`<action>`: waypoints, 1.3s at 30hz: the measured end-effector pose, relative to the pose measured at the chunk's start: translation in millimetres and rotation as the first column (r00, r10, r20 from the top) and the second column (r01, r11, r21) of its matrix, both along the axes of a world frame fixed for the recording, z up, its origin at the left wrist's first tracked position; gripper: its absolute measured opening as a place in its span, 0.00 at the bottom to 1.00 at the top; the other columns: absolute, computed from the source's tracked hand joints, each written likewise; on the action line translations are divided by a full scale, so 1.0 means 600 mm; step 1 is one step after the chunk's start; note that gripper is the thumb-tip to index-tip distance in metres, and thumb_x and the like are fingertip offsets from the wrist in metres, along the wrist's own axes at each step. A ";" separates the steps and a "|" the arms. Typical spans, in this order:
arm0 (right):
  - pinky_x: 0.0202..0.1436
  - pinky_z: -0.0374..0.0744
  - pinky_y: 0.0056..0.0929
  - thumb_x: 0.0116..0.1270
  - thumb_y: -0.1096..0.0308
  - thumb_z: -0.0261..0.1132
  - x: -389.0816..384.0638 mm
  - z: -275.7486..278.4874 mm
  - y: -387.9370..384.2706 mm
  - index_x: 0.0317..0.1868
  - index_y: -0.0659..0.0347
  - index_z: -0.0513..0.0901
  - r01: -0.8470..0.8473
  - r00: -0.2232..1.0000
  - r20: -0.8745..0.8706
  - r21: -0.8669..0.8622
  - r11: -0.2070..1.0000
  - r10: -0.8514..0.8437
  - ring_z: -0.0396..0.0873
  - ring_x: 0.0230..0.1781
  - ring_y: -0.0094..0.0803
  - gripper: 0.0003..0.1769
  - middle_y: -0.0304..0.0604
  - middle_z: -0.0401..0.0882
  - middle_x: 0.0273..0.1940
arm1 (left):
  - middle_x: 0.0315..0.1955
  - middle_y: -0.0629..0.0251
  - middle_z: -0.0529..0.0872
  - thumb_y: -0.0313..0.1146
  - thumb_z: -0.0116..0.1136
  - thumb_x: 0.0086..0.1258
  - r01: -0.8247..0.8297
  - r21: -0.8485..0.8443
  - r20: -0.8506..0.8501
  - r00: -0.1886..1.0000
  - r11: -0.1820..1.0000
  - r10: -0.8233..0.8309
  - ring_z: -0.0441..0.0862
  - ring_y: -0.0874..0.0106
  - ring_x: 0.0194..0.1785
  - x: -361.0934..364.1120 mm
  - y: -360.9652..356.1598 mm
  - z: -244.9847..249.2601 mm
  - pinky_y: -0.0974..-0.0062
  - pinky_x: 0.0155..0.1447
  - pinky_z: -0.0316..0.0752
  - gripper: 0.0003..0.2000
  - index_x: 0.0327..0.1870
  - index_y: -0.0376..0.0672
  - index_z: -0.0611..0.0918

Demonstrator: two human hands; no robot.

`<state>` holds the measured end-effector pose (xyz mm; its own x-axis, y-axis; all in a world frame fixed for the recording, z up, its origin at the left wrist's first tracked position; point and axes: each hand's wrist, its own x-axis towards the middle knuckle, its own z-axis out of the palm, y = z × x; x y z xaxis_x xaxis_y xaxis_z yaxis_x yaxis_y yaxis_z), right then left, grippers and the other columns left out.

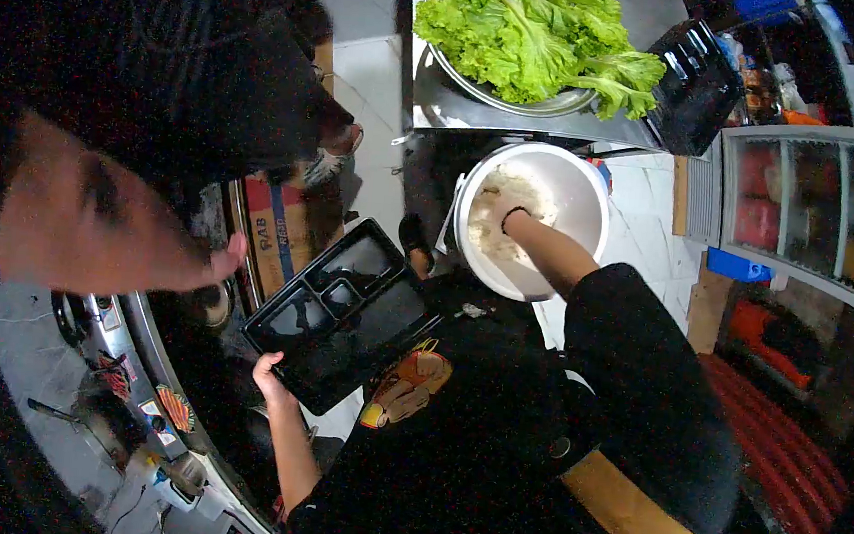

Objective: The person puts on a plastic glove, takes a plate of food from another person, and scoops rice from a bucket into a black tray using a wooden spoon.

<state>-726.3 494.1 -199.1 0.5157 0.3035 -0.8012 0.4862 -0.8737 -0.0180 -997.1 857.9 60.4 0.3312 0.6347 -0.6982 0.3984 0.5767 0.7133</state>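
Note:
My left hand (pixel 274 379) is closed on the lower left edge of a black compartment tray (pixel 343 316), which is tilted and has nothing in its compartments. My right hand (pixel 499 213) reaches down into a white bucket (pixel 592 210), with a dark band at the wrist. Whitish, lumpy matter (pixel 523 189) lies in the bucket around that hand. The fingers of my right hand are not clearly visible against it, so what they hold cannot be made out.
Green lettuce (pixel 536 35) fills a metal bowl on a steel table (pixel 439 112) beyond the bucket. Black trays (pixel 697 87) stand at its right. A co-worker's arm (pixel 100 211) extends from the left above a stove (pixel 153 376). A glass-door cabinet (pixel 803 206) is at right.

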 end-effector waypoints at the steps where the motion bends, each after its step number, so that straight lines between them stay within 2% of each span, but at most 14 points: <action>1: 0.32 0.73 0.67 0.61 0.67 0.50 0.005 -0.004 -0.003 0.43 0.68 0.78 -0.005 1.000 -0.029 0.022 1.000 0.005 0.77 0.43 0.53 0.17 0.56 0.79 0.43 | 0.27 0.63 0.80 0.30 0.54 0.41 -0.001 0.003 -0.001 1.000 1.000 0.001 0.76 0.64 0.31 -0.002 -0.006 0.002 0.68 0.44 0.73 0.04 0.20 0.42 0.76; 5: 0.33 0.74 0.62 0.60 0.66 0.51 0.006 0.013 -0.009 0.43 0.67 0.79 -0.042 0.993 -0.108 0.115 0.992 0.055 0.78 0.43 0.51 0.16 0.55 0.79 0.43 | 0.33 0.58 0.81 0.29 0.52 0.41 -0.050 0.000 0.057 0.997 0.999 0.049 0.79 0.60 0.38 0.018 -0.025 0.007 0.64 0.49 0.74 0.09 0.26 0.38 0.78; 11: 0.35 0.75 0.56 0.59 0.66 0.53 -0.012 0.023 -0.039 0.42 0.66 0.79 -0.093 0.959 -0.245 0.206 0.974 0.144 0.78 0.43 0.47 0.16 0.53 0.79 0.43 | 0.26 0.61 0.82 0.28 0.53 0.43 -0.070 -0.321 0.161 0.979 0.945 0.127 0.78 0.64 0.30 0.068 -0.056 -0.018 0.67 0.40 0.75 0.05 0.22 0.40 0.77; 17: 0.37 0.77 0.49 0.57 0.65 0.54 -0.041 0.030 -0.042 0.42 0.65 0.80 -0.126 0.951 -0.252 0.213 0.969 0.179 0.79 0.43 0.43 0.16 0.50 0.80 0.43 | 0.30 0.58 0.82 0.30 0.52 0.46 -0.008 -0.267 0.233 0.970 0.964 0.073 0.79 0.59 0.37 0.061 -0.046 -0.020 0.64 0.47 0.74 0.06 0.24 0.39 0.79; 20: 0.38 0.77 0.46 0.57 0.65 0.55 -0.079 0.037 -0.012 0.41 0.64 0.80 -0.095 0.993 -0.066 0.104 0.990 0.102 0.79 0.43 0.41 0.16 0.49 0.80 0.43 | 0.39 0.57 0.81 0.31 0.52 0.49 0.078 -0.366 0.324 0.945 0.927 0.048 0.78 0.58 0.44 0.066 -0.047 -0.019 0.61 0.53 0.72 0.18 0.43 0.35 0.77; 24: 0.39 0.78 0.41 0.56 0.64 0.57 -0.096 0.054 0.022 0.41 0.63 0.80 -0.043 0.991 0.130 0.008 0.999 0.041 0.79 0.43 0.39 0.15 0.48 0.80 0.43 | 0.30 0.62 0.82 0.29 0.56 0.46 0.028 -0.252 0.250 0.968 0.967 0.037 0.79 0.64 0.36 0.101 -0.075 0.017 0.67 0.46 0.74 0.06 0.26 0.41 0.79; 27: 0.43 0.77 0.47 0.59 0.62 0.53 -0.051 0.094 -0.017 0.39 0.64 0.80 -0.047 0.977 -0.189 0.259 0.965 0.098 0.79 0.41 0.47 0.16 0.57 0.79 0.39 | 0.30 0.63 0.82 0.31 0.57 0.47 0.008 -0.195 0.184 0.982 0.981 0.028 0.79 0.66 0.36 0.094 -0.070 0.012 0.70 0.46 0.73 0.05 0.25 0.42 0.79; 28: 0.38 0.77 0.35 0.54 0.62 0.57 -0.062 0.006 -0.038 0.38 0.63 0.81 -0.201 0.961 -0.150 0.189 0.961 0.231 0.80 0.37 0.40 0.16 0.48 0.81 0.40 | 0.29 0.64 0.82 0.32 0.57 0.48 0.040 -0.140 0.178 0.984 0.989 -0.015 0.79 0.66 0.35 0.100 -0.076 0.024 0.70 0.44 0.74 0.05 0.25 0.42 0.78; 30: 0.38 0.77 0.38 0.55 0.62 0.56 -0.066 -0.036 -0.073 0.35 0.64 0.81 -0.189 0.963 -0.139 0.256 0.948 0.230 0.80 0.36 0.42 0.15 0.50 0.81 0.36 | 0.30 0.64 0.82 0.32 0.57 0.49 0.050 -0.172 0.202 0.979 0.984 -0.014 0.79 0.66 0.35 0.101 -0.073 0.016 0.69 0.44 0.74 0.06 0.27 0.42 0.78; 31: 0.38 0.77 0.40 0.56 0.62 0.54 -0.063 -0.062 -0.088 0.32 0.64 0.82 -0.179 0.962 -0.138 0.329 0.927 0.235 0.80 0.35 0.44 0.15 0.53 0.81 0.31 | 0.30 0.65 0.82 0.33 0.58 0.49 0.054 -0.198 0.214 0.977 0.979 -0.010 0.79 0.67 0.34 0.101 -0.070 0.012 0.69 0.43 0.74 0.07 0.28 0.42 0.79; 32: 0.37 0.77 0.36 0.53 0.64 0.57 -0.060 -0.133 -0.126 0.30 0.63 0.83 -0.495 0.815 -0.057 0.449 0.744 0.577 0.80 0.32 0.41 0.12 0.50 0.81 0.31 | 0.30 0.65 0.82 0.33 0.58 0.49 0.053 -0.191 0.226 0.974 0.980 -0.008 0.79 0.67 0.34 0.106 -0.069 0.006 0.69 0.43 0.74 0.07 0.28 0.42 0.79; 35: 0.34 0.77 0.35 0.47 0.65 0.62 -0.014 0.114 -0.069 0.28 0.60 0.83 -0.743 0.582 -0.068 0.360 0.564 0.810 0.79 0.29 0.38 0.09 0.46 0.81 0.28 | 0.33 0.63 0.82 0.36 0.58 0.52 0.016 -0.142 0.205 0.979 0.990 0.013 0.80 0.65 0.36 0.110 -0.073 -0.002 0.68 0.45 0.74 0.12 0.35 0.41 0.79; 36: 0.30 0.75 0.35 0.41 0.65 0.66 -0.005 0.077 -0.079 0.24 0.58 0.83 -0.764 0.494 0.014 0.485 0.426 0.870 0.78 0.26 0.38 0.08 0.43 0.78 0.23 | 0.35 0.63 0.82 0.37 0.57 0.52 0.023 -0.171 0.207 0.978 0.985 0.013 0.79 0.65 0.38 0.120 -0.082 0.007 0.68 0.46 0.74 0.12 0.36 0.41 0.79; 39: 0.31 0.75 0.36 0.40 0.64 0.67 0.033 0.082 -0.112 0.20 0.57 0.81 -0.634 0.515 0.044 0.692 0.346 0.856 0.76 0.25 0.39 0.07 0.41 0.76 0.20 | 0.38 0.59 0.82 0.36 0.55 0.56 0.021 -0.202 0.223 0.974 0.979 0.026 0.80 0.62 0.40 0.144 -0.091 0.002 0.67 0.47 0.74 0.15 0.42 0.36 0.77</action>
